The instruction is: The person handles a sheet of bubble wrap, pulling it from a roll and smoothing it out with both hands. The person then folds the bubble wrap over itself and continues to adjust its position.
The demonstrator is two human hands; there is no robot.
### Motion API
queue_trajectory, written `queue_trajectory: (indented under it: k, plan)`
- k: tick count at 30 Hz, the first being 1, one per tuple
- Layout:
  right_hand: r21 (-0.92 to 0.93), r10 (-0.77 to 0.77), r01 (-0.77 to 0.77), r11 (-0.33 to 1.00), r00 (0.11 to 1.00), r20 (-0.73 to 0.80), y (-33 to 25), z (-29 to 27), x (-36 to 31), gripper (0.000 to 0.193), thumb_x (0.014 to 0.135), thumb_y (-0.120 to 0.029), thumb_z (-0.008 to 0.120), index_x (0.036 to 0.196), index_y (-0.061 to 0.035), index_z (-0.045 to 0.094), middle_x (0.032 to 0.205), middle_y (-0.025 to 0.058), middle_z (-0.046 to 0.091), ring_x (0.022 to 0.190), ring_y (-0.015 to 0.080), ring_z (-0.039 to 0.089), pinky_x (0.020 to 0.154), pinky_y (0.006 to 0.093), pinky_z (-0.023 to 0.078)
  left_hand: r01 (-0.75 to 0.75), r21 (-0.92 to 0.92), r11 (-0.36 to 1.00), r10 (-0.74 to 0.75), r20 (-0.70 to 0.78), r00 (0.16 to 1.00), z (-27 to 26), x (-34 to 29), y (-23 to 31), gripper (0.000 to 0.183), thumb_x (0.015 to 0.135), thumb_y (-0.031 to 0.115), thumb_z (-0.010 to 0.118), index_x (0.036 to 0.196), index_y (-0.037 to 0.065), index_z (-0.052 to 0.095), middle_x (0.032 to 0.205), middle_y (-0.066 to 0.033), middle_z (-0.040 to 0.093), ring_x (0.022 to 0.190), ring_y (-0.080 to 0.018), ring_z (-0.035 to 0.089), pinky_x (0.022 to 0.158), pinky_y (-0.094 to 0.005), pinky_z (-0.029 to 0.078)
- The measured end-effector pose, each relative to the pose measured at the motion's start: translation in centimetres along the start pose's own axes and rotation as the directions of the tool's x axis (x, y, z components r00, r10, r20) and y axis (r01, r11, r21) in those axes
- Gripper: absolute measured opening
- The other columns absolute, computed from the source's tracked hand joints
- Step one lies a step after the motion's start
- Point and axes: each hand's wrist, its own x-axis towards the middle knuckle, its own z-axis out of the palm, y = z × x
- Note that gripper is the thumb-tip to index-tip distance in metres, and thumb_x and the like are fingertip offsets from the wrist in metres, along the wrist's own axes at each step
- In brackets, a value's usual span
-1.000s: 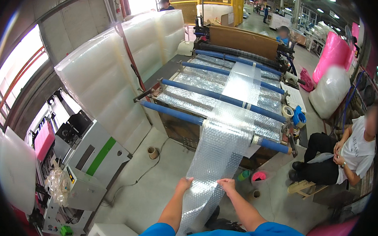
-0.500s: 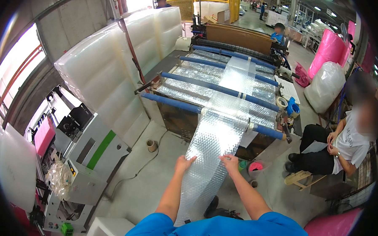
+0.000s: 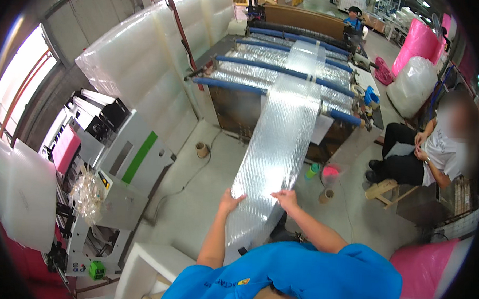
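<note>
Between the left hand (image 3: 230,200) and right hand (image 3: 286,197), each pinching an edge, the long clear bubble-wrap strip (image 3: 280,130) stretches away to the blue-roller machine (image 3: 285,71). Uneven pulling could skew, crease or tear it.

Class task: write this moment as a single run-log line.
left hand: grips left edge of bubble wrap strip | right hand: grips right edge | strip runs from blue-roller machine

Bright daylight floods in from the window (image 3: 18,89) at left, blown out white. Glare shimmers on the bubble wrap strip (image 3: 283,130). Fisheye bends edges; corners go black.
</note>
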Motion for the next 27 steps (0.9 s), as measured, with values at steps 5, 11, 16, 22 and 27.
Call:
queue_trajectory:
  k: [5, 11, 16, 22, 27]
  plan:
    - [0.192, 0.035, -0.033, 0.981, 0.999, -0.007, -1.1, 0.0, -1.0, 0.026, 0.066, -0.027, 0.069, 0.066, -0.0016, 0.062, 0.055, -0.0010, 0.051, 0.051, 0.0069, 0.043, 0.048, 0.0241, 0.035, -0.066, 0.077, 0.995, 0.080, -0.194, 0.978, -1.1, -2.1, 1.8, 0.042, 0.076, 0.038, 0.055, 0.098, 0.004, 0.048, 0.082, -0.0236, 0.056, 0.078, -0.0392, 0.053, 0.068, -0.0424, 0.041]
    - [0.360, 0.081, -0.070, 0.930, 0.997, -0.013, -1.2, 0.5, -2.7, 0.019, 0.072, -0.021, 0.065, 0.074, -0.0032, 0.061, 0.061, -0.0035, 0.051, 0.052, 0.0036, 0.041, 0.044, 0.0201, 0.033, -0.096, -0.017, 0.995, 0.090, -0.228, 0.970, -2.3, -2.8, 2.8, 0.034, 0.081, 0.035, 0.048, 0.091, 0.002, 0.049, 0.077, -0.0221, 0.056, 0.076, -0.0377, 0.053, 0.066, -0.0427, 0.040]
    - [0.421, 0.012, 0.035, 0.906, 0.994, -0.108, -0.7, 1.1, -2.8, 0.019, 0.071, -0.019, 0.067, 0.079, -0.0027, 0.062, 0.061, -0.0048, 0.050, 0.050, 0.0025, 0.038, 0.042, 0.0188, 0.029, -0.090, 0.061, 0.994, 0.100, -0.179, 0.979, -2.8, -1.8, 2.9, 0.031, 0.082, 0.032, 0.044, 0.090, 0.002, 0.051, 0.082, -0.0212, 0.057, 0.080, -0.0372, 0.053, 0.067, -0.0431, 0.040]
    - [0.297, 0.076, -0.041, 0.954, 0.991, -0.107, -1.1, 1.4, -3.0, 0.017, 0.071, -0.017, 0.066, 0.078, -0.0021, 0.062, 0.063, -0.0040, 0.052, 0.054, 0.0029, 0.040, 0.048, 0.0189, 0.033, -0.053, 0.143, 0.988, 0.087, -0.243, 0.966, -2.2, -1.3, 1.9, 0.034, 0.082, 0.034, 0.045, 0.091, 0.003, 0.052, 0.083, -0.0212, 0.056, 0.082, -0.0367, 0.053, 0.068, -0.0422, 0.040]
    - [0.354, 0.104, -0.059, 0.933, 0.989, -0.109, 0.9, 1.8, -2.1, 0.016, 0.069, -0.017, 0.067, 0.073, -0.0018, 0.062, 0.062, -0.0036, 0.053, 0.053, 0.0038, 0.041, 0.049, 0.0199, 0.033, -0.085, -0.003, 0.996, 0.081, -0.265, 0.961, -2.4, -2.6, 3.3, 0.041, 0.079, 0.041, 0.049, 0.089, 0.001, 0.051, 0.079, -0.0232, 0.055, 0.076, -0.0365, 0.053, 0.066, -0.0406, 0.041]
